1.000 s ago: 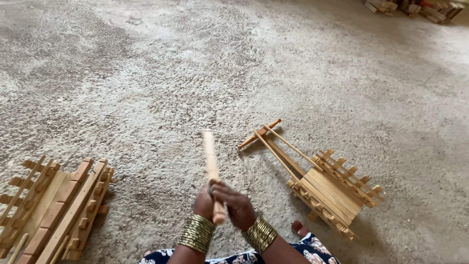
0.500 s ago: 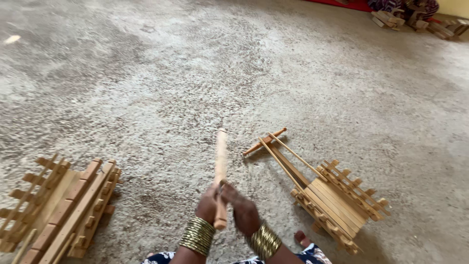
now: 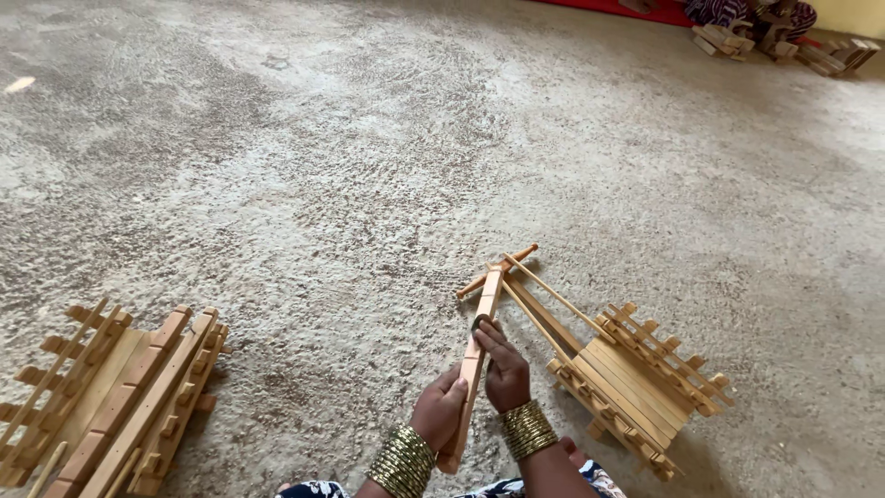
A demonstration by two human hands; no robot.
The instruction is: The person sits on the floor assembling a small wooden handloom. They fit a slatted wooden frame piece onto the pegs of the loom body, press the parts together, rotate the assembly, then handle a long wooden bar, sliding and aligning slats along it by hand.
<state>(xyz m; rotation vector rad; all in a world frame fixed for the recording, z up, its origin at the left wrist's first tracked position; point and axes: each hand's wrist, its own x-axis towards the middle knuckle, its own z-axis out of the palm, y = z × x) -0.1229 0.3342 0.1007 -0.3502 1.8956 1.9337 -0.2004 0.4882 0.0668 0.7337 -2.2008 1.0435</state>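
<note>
A rough grey floor (image 3: 369, 166) is spreading under everything. Left of the wooden stick (image 3: 477, 355), a stack of slatted wooden frames (image 3: 106, 397) is lying; right of it, touching its far end, 1 slatted wooden cart (image 3: 627, 373) is sitting. The left hand (image 3: 441, 410) is closing around the stick's lower part, and the right hand (image 3: 502, 369) is gripping its middle.

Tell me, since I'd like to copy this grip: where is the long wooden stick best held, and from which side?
Grip the wooden stick along its lower half, near the body, coming from both sides. It is long and narrow, pointing away over the floor, so the left hand steadies its near end and the right hand clasps mid-shaft. This seems steadiest.
</note>
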